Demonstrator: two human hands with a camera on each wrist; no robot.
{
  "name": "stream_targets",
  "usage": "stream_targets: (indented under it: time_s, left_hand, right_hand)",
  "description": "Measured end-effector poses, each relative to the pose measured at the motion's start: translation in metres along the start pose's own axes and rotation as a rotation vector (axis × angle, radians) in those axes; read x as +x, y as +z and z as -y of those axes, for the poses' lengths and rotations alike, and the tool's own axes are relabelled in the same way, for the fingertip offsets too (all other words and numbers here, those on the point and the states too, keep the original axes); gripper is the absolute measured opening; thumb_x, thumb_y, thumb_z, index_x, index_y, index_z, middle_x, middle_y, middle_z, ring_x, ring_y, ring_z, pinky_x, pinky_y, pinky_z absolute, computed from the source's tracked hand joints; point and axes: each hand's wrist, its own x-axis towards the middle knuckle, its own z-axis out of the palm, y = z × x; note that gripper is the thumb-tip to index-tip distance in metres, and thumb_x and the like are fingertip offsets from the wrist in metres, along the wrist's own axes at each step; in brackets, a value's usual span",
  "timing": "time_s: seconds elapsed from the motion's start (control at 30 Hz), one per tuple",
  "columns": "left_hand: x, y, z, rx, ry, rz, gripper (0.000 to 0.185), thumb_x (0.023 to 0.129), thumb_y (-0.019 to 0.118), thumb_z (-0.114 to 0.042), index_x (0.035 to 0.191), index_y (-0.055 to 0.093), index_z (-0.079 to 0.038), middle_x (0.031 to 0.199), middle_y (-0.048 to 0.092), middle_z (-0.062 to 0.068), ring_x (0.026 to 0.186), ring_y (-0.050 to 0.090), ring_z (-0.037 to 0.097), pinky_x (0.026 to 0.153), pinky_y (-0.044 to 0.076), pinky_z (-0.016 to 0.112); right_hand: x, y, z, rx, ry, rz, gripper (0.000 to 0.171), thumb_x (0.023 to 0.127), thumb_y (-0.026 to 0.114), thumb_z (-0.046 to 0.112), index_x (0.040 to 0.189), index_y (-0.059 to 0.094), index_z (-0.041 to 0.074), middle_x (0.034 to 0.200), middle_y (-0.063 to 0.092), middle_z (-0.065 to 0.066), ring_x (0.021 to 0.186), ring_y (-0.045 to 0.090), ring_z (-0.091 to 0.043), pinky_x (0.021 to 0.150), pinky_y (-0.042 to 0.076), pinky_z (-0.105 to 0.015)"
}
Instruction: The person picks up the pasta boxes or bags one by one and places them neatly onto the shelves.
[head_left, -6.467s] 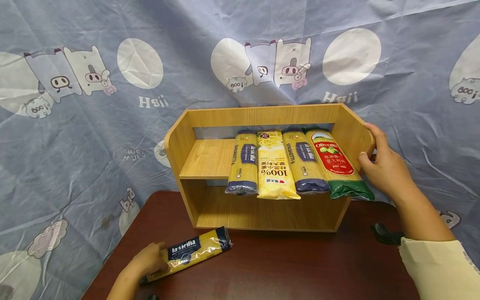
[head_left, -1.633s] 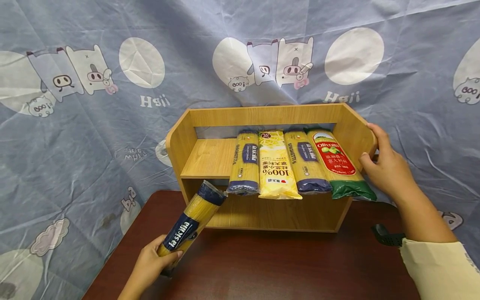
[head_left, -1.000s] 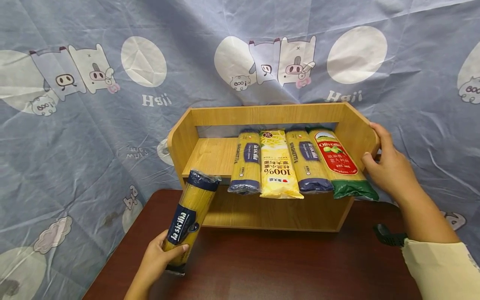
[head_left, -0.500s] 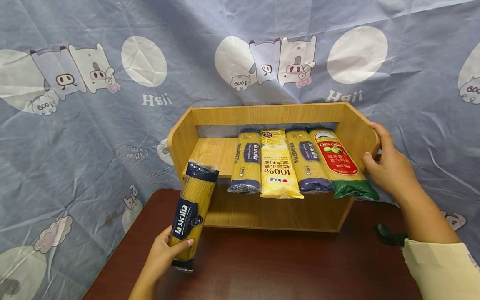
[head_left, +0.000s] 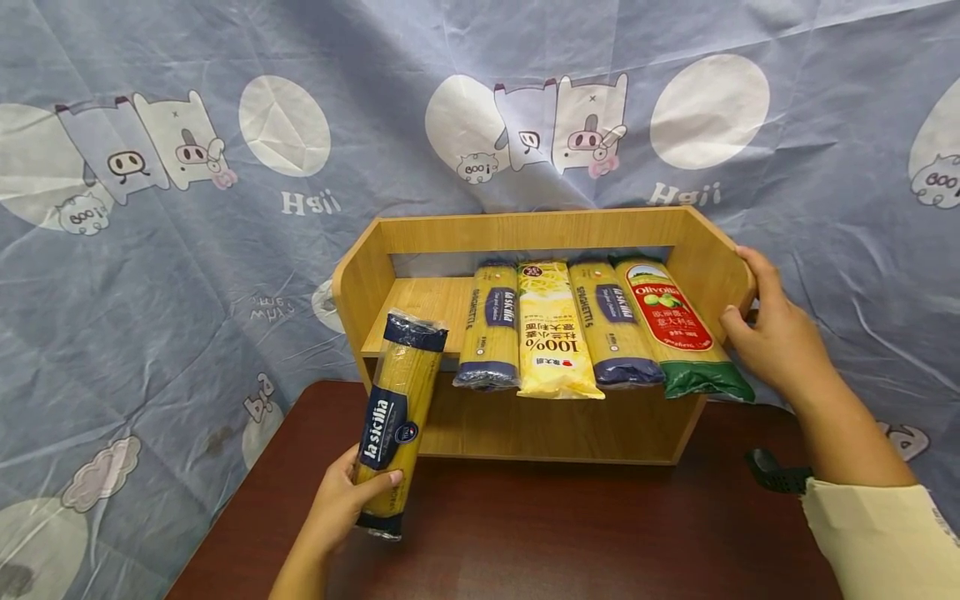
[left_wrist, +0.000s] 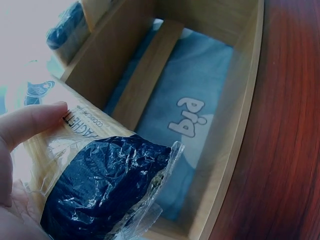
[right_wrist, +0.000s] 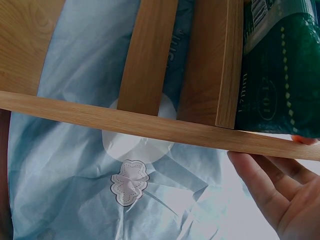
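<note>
My left hand [head_left: 341, 498] grips the lower end of a la sicilia spaghetti packet [head_left: 397, 408], thumb across its front. The packet tilts upward, its dark blue top overlapping the left end of the upper shelf [head_left: 423, 304] in the head view. In the left wrist view the packet's dark crimped end [left_wrist: 100, 185] is close to the camera. My right hand [head_left: 780, 333] holds the right side panel of the wooden rack [head_left: 712, 279], fingers over its edge; the right wrist view shows the thumb [right_wrist: 255, 180] against the panel's outer face.
On the upper shelf lie two more la sicilia packets [head_left: 487, 333] [head_left: 615, 325], a yellow noodle packet [head_left: 555, 333] between them, and a red and green Olivoila packet [head_left: 678, 325] at the right. A black strap [head_left: 776, 473] shows by the right wrist. The rack stands on a dark red table [head_left: 525, 533] before a patterned cloth.
The left hand has picked the spaghetti packet up off the table, turned it more upright and brought it right, toward the shelf's left end. The right hand has stayed on the side panel.
</note>
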Motion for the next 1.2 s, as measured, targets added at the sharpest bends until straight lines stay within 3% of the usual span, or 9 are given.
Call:
stream_targets:
  time_s: [0.57, 0.9, 1.2]
  left_hand:
    - [0.003, 0.021, 0.002, -0.092, -0.005, 0.103, 0.052, 0.086, 0.078, -0.012, 0.132, 0.056, 0.0, 0.113, 0.072, 0.014, 0.097, 0.071, 0.027, 0.083, 0.058, 0.04]
    - [0.002, 0.028, 0.0, -0.175, -0.021, 0.189, 0.05, 0.092, 0.07, -0.011, 0.136, 0.05, 0.003, 0.109, 0.073, 0.003, 0.096, 0.071, 0.024, 0.084, 0.058, 0.041]
    - [-0.002, 0.027, -0.006, -0.276, -0.031, 0.304, 0.034, 0.099, 0.058, -0.01, 0.132, 0.053, -0.005, 0.103, 0.076, 0.001, 0.093, 0.073, 0.02, 0.082, 0.06, 0.039]
  right_hand:
    - [0.0, 0.002, -0.001, 0.005, 0.011, 0.001, 0.077, 0.097, 0.049, 0.019, 0.162, 0.012, 0.035, 0.124, 0.057, -0.044, 0.107, 0.06, -0.057, 0.076, 0.043, -0.063]
    - [0.001, 0.003, -0.001, 0.0, 0.009, -0.006, 0.077, 0.097, 0.05, 0.018, 0.161, 0.012, 0.035, 0.123, 0.057, -0.044, 0.105, 0.061, -0.057, 0.075, 0.043, -0.063]
    - [0.0, 0.002, -0.001, 0.004, 0.005, -0.009, 0.077, 0.096, 0.05, 0.018, 0.162, 0.013, 0.034, 0.122, 0.057, -0.045, 0.105, 0.061, -0.057, 0.075, 0.043, -0.063]
